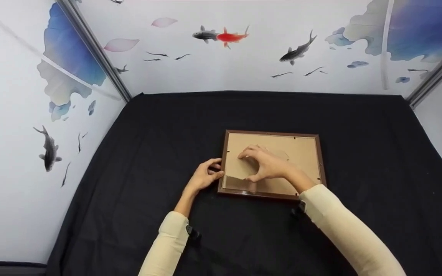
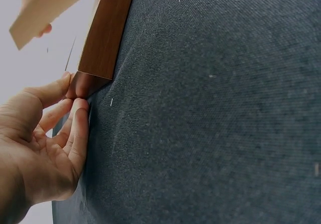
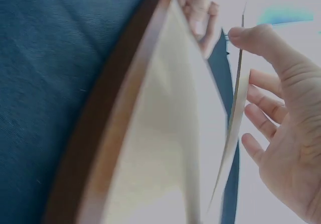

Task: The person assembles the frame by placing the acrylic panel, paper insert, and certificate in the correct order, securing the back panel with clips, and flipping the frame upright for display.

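Observation:
A brown picture frame [image 1: 322,165] lies on the black cloth, its tan backing board [image 1: 306,153] facing up. Small dark tabs sit along the board's edges. My left hand [image 1: 202,177] holds the frame's left side, thumb on its upper edge and fingers against the side, as the left wrist view shows. Over the board, my right hand [image 1: 270,164] pinches a thin cardboard flap [image 3: 232,128] between thumb and fingers. In the left wrist view the flap [image 2: 50,12] stands tilted up off the back of the frame. My right hand partly covers it in the head view.
Black cloth [image 1: 148,145] spreads around the frame. White panels [image 1: 221,73] printed with fish and blue leaves stand at the back and sides, joined by grey metal posts [image 1: 98,50]. A dark wrist device [image 1: 193,232] hangs at my left sleeve.

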The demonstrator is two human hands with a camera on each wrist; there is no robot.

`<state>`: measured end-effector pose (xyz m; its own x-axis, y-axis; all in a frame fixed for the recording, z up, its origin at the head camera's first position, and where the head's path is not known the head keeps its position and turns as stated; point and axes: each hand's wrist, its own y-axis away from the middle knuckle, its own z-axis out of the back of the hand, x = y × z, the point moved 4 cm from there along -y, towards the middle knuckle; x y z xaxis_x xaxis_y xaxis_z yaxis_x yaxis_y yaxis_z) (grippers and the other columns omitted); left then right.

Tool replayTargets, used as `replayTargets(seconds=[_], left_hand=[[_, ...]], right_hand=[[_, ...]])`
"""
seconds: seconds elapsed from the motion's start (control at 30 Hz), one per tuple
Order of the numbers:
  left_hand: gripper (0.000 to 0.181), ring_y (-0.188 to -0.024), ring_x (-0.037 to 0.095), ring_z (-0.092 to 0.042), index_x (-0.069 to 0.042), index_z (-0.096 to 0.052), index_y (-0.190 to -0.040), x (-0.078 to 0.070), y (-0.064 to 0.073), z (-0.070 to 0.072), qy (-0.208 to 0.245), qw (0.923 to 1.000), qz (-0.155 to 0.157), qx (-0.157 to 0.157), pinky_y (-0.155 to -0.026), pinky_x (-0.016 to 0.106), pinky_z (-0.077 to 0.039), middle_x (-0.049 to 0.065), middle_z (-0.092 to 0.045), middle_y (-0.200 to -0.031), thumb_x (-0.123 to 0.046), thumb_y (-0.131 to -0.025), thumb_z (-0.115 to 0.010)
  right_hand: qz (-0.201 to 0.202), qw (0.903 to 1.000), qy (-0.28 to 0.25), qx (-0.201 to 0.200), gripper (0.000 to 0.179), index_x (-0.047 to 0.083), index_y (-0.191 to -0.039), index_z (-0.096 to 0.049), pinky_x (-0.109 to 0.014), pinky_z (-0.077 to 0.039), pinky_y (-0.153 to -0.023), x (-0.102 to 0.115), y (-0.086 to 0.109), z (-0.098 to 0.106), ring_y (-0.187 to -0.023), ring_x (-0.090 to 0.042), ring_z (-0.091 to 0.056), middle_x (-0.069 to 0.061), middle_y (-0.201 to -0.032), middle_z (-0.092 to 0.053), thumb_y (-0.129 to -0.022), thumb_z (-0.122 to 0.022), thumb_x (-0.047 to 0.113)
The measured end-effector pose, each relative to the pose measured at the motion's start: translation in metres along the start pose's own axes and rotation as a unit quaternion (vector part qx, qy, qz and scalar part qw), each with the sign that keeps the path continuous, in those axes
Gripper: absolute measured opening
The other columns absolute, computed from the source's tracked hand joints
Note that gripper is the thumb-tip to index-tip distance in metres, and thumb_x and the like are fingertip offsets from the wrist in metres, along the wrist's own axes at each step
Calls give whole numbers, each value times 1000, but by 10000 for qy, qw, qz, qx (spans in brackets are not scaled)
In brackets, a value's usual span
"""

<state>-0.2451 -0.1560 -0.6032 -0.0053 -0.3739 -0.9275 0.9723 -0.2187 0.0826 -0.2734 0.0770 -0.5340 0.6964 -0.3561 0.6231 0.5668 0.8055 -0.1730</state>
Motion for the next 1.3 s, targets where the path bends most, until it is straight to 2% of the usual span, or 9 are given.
replayTargets(seconds=[0.13,0.27,0.47,0.67,0.8,0.93,1.1,1.2,1.3], left_hand=[[50,-91,29,-66,4,-57,-139,-2,1,0,-25,10000,53,25,-76,35,-56,18,-64,-113,-1,-92,-73],[51,-93,30,-66,4,-56,-140,-2,1,1,-63,9999,71,54,-78,36,-56,18,-63,-114,-2,-93,-73],[50,-93,29,-66,3,-56,-140,-1,0,0,-5,9999,97,44,-79,37,-56,18,-64,-113,-2,-93,-73],[50,-95,29,-66,3,-56,-140,-3,-1,-1,-159,9998,112,47,-80,38,-56,16,-64,-113,-3,-93,-73],[50,-96,30,-65,2,-57,-137,-8,-1,-1,-409,9989,234,20,-83,39,-54,16,-64,-112,-8,-92,-75],[50,-92,30,-65,0,-59,-133,-15,-5,-2,-647,9965,506,-144,-79,40,-55,14,-65,-109,-18,-91,-78],[46,-86,26,-66,-4,-63,-130,-20,-7,-2,-1035,9915,654,-433,-74,39,-55,10,-67,-103,-19,-90,-78],[43,-82,25,-67,-4,-64,-130,-19,-7,-4,-886,9924,715,-463,-69,37,-58,11,-66,-103,-15,-91,-77],[43,-79,27,-69,-2,-63,-131,-16,-6,-7,-614,9944,740,-444,-64,36,-59,13,-64,-104,-11,-91,-75]], right_hand=[[217,9994,-154,-237,66,1,-128,-60,-51,-39,-97,6,3,15,-112,-32,-50,-12,-124,-58,-73,-89,23],[267,9979,-380,-462,66,2,-129,-60,-49,-42,-97,9,5,26,-115,-29,-51,-9,-125,-59,-74,-91,23],[184,9960,-771,-410,74,6,-139,-60,-50,-38,-100,12,6,33,-119,-27,-47,-8,-131,-56,-76,-92,24],[-4,9960,-791,-413,73,7,-140,-60,-48,-38,-103,15,6,37,-121,-23,-48,-4,-133,-55,-78,-91,28],[117,9956,-728,-574,67,4,-137,-61,-50,-43,-100,18,7,41,-117,-25,-52,-5,-130,-57,-80,-90,22],[397,9927,-581,-975,51,3,-128,-66,-50,-47,-92,25,12,49,-107,-26,-57,-7,-120,-61,-82,-86,14],[912,9811,23,-1707,31,3,-111,-73,-46,-54,-77,38,19,57,-91,-22,-64,-6,-103,-67,-82,-82,6],[1254,9688,225,-2125,24,1,-102,-73,-42,-56,-69,45,24,57,-82,-21,-66,-7,-95,-68,-80,-80,-3],[1450,9561,340,-2525,21,1,-95,-72,-37,-56,-66,51,29,55,-77,-20,-65,-7,-90,-67,-78,-77,-10]])
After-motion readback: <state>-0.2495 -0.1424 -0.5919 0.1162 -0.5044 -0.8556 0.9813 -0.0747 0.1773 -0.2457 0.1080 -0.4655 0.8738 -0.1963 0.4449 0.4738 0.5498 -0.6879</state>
